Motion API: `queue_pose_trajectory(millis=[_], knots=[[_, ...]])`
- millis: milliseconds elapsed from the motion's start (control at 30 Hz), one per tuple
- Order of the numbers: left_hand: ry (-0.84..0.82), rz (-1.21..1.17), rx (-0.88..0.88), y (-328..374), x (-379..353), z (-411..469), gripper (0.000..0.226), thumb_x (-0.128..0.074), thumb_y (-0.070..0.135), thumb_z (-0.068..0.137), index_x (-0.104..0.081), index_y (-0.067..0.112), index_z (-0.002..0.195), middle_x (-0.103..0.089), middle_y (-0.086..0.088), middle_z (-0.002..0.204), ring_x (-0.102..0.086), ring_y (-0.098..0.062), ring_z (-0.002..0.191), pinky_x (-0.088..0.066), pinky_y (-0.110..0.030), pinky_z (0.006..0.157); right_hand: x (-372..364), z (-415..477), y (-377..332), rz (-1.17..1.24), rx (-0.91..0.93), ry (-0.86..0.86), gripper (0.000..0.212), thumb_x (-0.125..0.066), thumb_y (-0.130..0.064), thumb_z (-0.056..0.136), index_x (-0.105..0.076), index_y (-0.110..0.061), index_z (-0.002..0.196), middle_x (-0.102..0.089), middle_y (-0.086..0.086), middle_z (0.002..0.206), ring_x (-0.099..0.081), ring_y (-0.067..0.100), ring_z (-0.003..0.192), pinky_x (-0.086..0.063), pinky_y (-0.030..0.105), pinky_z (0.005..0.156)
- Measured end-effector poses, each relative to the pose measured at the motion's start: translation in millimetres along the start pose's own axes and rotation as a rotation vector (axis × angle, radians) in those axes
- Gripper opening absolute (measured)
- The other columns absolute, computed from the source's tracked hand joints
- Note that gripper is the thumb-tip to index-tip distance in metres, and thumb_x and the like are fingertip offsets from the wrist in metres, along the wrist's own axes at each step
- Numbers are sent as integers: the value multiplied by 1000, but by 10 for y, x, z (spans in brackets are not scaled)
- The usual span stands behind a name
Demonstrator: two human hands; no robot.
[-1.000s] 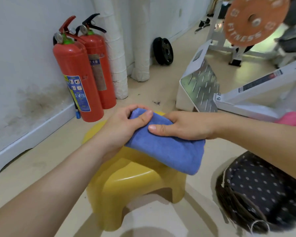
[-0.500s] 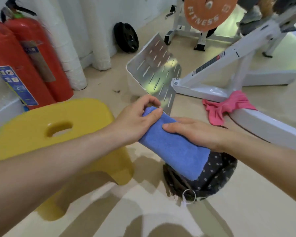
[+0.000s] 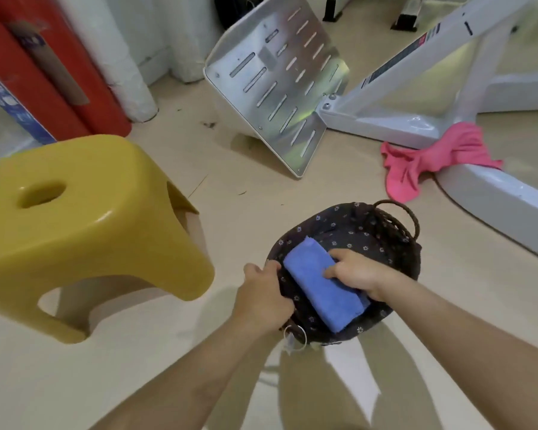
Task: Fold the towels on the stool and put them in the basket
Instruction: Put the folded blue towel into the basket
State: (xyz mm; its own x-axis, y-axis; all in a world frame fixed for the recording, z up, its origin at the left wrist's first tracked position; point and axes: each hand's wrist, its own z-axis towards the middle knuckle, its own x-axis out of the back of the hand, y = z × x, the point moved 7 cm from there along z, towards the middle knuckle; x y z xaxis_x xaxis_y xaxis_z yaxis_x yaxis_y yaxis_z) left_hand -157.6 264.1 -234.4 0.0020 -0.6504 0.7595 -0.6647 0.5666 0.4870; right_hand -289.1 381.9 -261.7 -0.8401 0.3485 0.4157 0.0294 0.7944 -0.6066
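A folded blue towel (image 3: 319, 288) lies inside the dark basket (image 3: 382, 240), which has a flower-print lining and stands on the floor. My right hand (image 3: 356, 273) rests on the towel with its fingers curled over the towel's right edge. My left hand (image 3: 263, 301) grips the basket's left rim. The yellow plastic stool (image 3: 84, 225) stands to the left with nothing on its seat. A pink towel (image 3: 426, 161) lies crumpled on the floor at the upper right, against a white machine leg.
Two red fire extinguishers (image 3: 44, 72) stand at the upper left by white wrapped pipes (image 3: 118, 57). A slotted metal footplate (image 3: 277, 79) and the white frame (image 3: 416, 85) of a gym machine fill the back. Beige floor lies between stool and basket.
Both hands carried the folded blue towel from above the stool rightward and down into the basket. My left hand let go of the towel and took the basket's rim.
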Motion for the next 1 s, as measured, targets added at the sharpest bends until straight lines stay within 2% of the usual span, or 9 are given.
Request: queue_pose_trajectory(millis=[167,233,367,500,633,700,800,900,1000], knots=[[111,-99,31,-161,193,137,48,-53,12,80,-54,24,126,-42,-1,126,-60,-24,101,-46,-31,96,-377,355,77,233,-67,16,29,-52,-9,91,-54,-8,120,-62,16,114,-59,29,101,-48,29,67],[158,-114,29,-210,283,183,45,-52,12,83,-56,24,126,-45,-1,124,-59,-22,101,-43,-27,96,-509,476,120,265,-90,45,26,-53,-10,93,-56,-5,118,-62,17,115,-59,32,103,-48,31,69],[173,-87,-3,-241,305,246,44,-48,13,87,-54,24,130,-45,-3,124,-61,-24,93,-46,-32,95,-572,600,116,162,-51,168,24,-57,-18,90,-60,-4,109,-65,17,109,-61,32,100,-52,43,89],[224,-37,-50,-167,365,271,39,-43,15,94,-52,22,131,-44,-1,125,-59,-21,93,-44,-27,91,-564,601,-21,-17,47,287,32,-55,-27,93,-56,-5,115,-64,16,114,-58,34,108,-46,34,84],[397,405,-241,188,498,284,27,-48,17,89,-61,22,112,-48,1,119,-49,-24,108,-34,-28,76,-545,566,-125,-212,122,353,40,-55,-37,92,-48,-9,120,-53,16,121,-55,36,109,-46,39,85],[241,692,-376,456,266,317,17,-51,17,87,-62,20,100,-54,1,107,-52,-25,102,-32,-29,73,-443,504,-172,-210,165,420,42,-60,-30,88,-41,-15,122,-41,12,120,-54,35,100,-43,38,74],[-25,971,-383,501,-146,472,26,-55,19,89,-59,11,114,-57,-7,114,-52,-28,108,-33,-39,99,-363,411,-276,-191,281,444,39,-54,-14,85,-39,-19,120,-36,7,118,-53,31,81,-39,34,67],[-109,1032,-278,380,-309,652,57,-54,29,92,-36,4,140,-40,-14,140,-41,-29,127,-19,-48,112,-435,430,-269,-286,346,297,50,-56,-15,85,-37,-17,132,-32,5,128,-56,31,95,-43,35,77],[-178,1036,-255,326,-406,725,77,-50,38,94,-10,4,150,-16,-16,156,-25,-30,140,-15,-50,115,-519,463,-164,-458,408,105,70,-64,-21,80,-32,-15,142,-29,7,137,-47,31,117,-44,37,94]])
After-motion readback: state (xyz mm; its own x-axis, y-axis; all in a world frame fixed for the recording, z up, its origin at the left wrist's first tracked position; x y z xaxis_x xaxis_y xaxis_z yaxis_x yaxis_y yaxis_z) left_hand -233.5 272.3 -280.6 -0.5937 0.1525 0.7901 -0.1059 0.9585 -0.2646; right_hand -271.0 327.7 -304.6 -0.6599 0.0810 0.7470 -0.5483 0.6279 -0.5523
